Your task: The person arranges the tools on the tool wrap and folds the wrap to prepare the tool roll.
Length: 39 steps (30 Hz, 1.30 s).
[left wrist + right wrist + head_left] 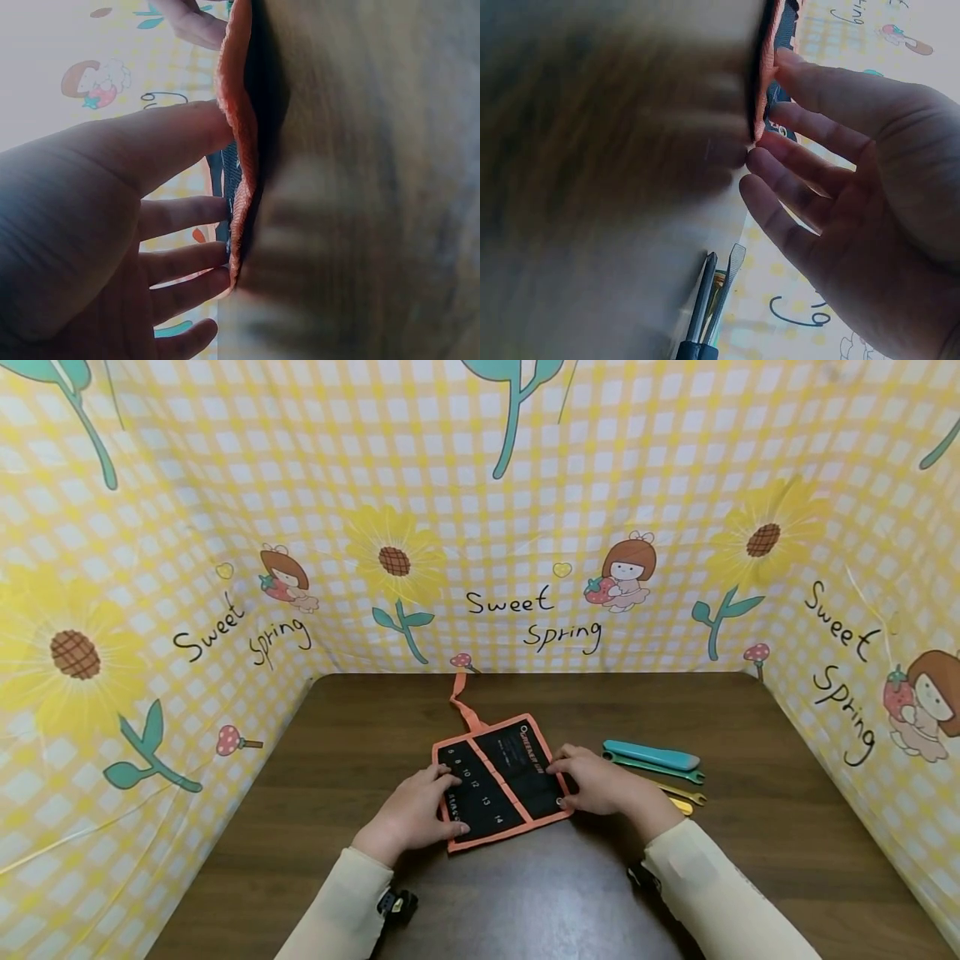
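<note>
A flat black fabric tool pouch (pixel 491 810) with orange trim lies on the table in the head view. It bears printed sizes and an orange strap (pixel 459 693) trailing from its far edge. My left hand (pixel 412 810) rests at its left side, thumb and fingertips on the fabric. In the left wrist view, those fingers (pixel 187 217) are extended against the orange edge. My right hand (pixel 592 781) touches the opposite side with loosely bent fingers. From the right wrist, the thumb (pixel 810 79) and fingertips show right at the trim.
Right of my right hand lie a teal object (pixel 651 755), a green wrench (pixel 637 764), a yellowish wrench (pixel 682 792) and a yellow piece (pixel 682 807). Two screwdriver shafts (pixel 703 296) show in the right wrist view. Checked yellow cloth (pixel 480 527) walls in the brown table (pixel 315 777).
</note>
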Available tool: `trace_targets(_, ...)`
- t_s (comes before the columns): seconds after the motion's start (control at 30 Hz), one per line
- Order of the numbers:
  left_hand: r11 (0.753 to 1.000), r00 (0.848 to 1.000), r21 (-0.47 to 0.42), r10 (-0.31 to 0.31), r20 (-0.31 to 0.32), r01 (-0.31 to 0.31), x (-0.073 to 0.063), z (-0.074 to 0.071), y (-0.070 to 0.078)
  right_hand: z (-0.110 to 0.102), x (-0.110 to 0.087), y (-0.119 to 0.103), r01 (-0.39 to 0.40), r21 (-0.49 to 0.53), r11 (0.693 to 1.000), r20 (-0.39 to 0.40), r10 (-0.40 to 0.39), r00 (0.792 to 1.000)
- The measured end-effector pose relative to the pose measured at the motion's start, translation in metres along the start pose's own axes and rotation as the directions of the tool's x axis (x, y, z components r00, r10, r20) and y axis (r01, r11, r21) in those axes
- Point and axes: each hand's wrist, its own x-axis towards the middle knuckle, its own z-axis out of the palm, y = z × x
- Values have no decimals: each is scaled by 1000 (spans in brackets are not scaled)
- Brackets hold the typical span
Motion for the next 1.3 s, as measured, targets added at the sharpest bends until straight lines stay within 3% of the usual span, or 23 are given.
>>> trace_targets(0.57, 997, 998, -44, 57, 9, -56, 0, 7, -5, 12, -26, -15, -19, -129, 992, -27, 15, 1000)
trace_targets(0.97, 989, 996, -126, 80, 24, -77, -1, 7, -3, 15, -41, -18, -16, -109, 994, -36, 12, 999)
trace_targets(1.3, 986, 994, -131, 107, 14, -105, 0, 10, -7, 16, -46, -20, -21, -91, 996, -43, 17, 999)
